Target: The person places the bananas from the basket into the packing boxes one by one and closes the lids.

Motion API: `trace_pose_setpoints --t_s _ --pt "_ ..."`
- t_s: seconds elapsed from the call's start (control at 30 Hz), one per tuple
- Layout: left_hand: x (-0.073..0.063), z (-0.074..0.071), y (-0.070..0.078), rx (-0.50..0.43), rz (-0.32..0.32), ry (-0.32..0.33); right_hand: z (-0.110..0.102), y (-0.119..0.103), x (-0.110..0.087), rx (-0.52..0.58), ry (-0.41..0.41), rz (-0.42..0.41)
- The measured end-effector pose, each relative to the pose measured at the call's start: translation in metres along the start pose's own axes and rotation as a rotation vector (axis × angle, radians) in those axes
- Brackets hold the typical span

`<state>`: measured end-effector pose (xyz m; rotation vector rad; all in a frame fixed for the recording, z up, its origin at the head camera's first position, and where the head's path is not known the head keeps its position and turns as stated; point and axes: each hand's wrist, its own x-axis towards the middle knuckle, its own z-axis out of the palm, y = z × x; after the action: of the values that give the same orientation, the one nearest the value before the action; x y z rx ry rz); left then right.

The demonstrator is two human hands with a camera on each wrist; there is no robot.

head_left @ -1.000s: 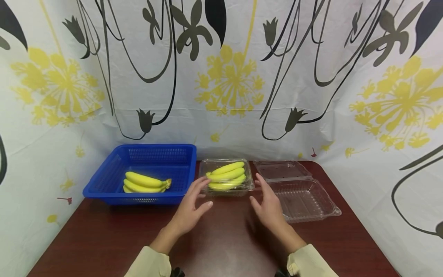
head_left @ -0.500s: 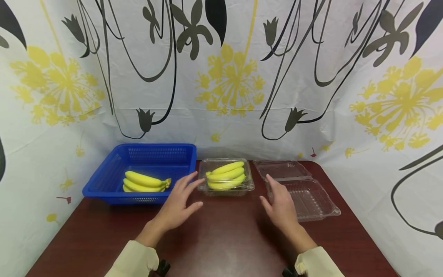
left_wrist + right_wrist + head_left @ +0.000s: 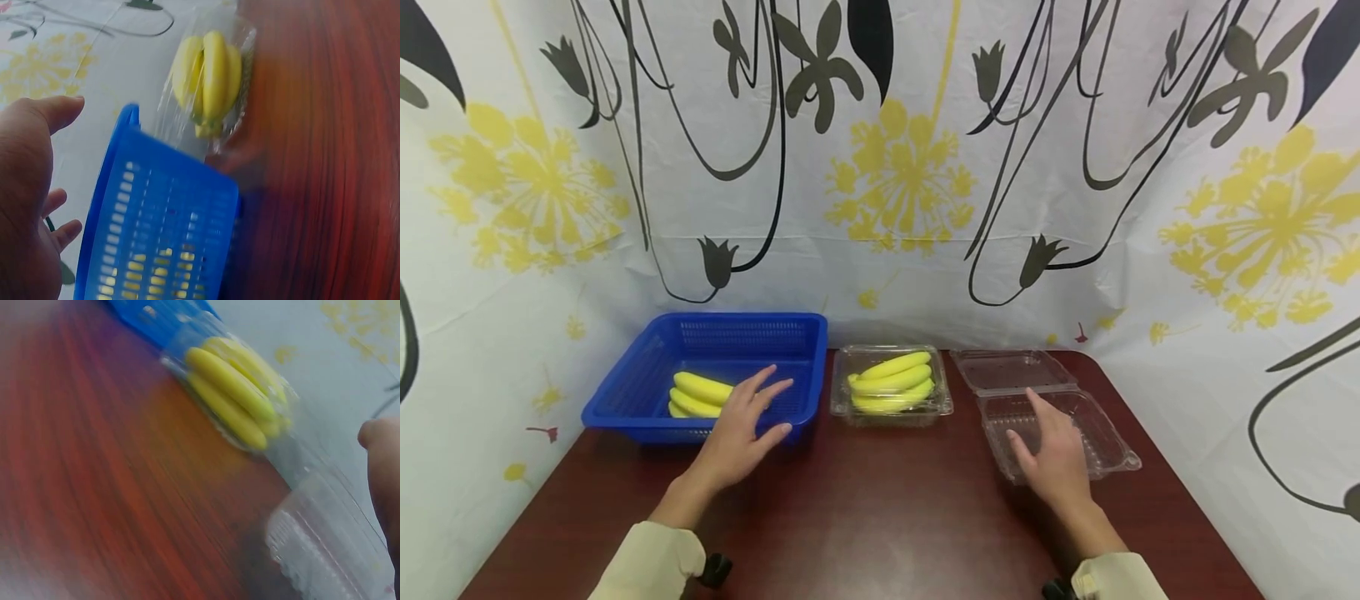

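Note:
A blue plastic basket [image 3: 625,417] stands at the left with a bunch of bananas [image 3: 696,393] in it. My left hand [image 3: 737,437] hovers before its front wall, fingers spread and holding nothing; it hides part of the bunch. At the middle back sits a shut clear clamshell box [image 3: 842,404] with another bunch of bananas [image 3: 891,385] inside. On the right an open clear clamshell box [image 3: 1105,433] lies with its lid folded back. My right hand [image 3: 1060,462] is over this box's near part, fingers loosely extended and holding nothing. Whether it touches the box I cannot tell.
The dark red-brown table [image 3: 887,517] runs from the boxes toward me. Behind it and at both sides hangs a white patterned cloth [image 3: 895,283]. The shut box stands between the basket and the open box.
Both hands have parted from near the shut box: the left has moved left to the basket's front, the right has moved right over the open box. The basket and boxes stay put.

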<state>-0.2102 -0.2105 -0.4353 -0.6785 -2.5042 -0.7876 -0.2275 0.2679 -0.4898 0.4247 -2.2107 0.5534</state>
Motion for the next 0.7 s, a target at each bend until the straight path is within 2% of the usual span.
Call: trace_pose_setpoints --t_s 0.17,0.33,0.53,0.7 --pt "-0.005 -0.009 -0.012 0.012 -0.033 0.024 -0.01 0.014 -0.003 -0.02 0.02 0.054" --pt "-0.006 -0.018 -0.026 0.052 -0.026 0.032 -0.013 0.022 -0.009 -0.023 -0.016 0.127" --pt "-0.003 -0.034 -0.041 0.121 -0.018 -0.01 -0.017 0.032 -0.014 -0.021 0.004 0.177" --pt "0.001 -0.049 -0.052 0.176 -0.054 -0.071 -0.022 0.041 -0.016 -0.044 0.051 0.175"
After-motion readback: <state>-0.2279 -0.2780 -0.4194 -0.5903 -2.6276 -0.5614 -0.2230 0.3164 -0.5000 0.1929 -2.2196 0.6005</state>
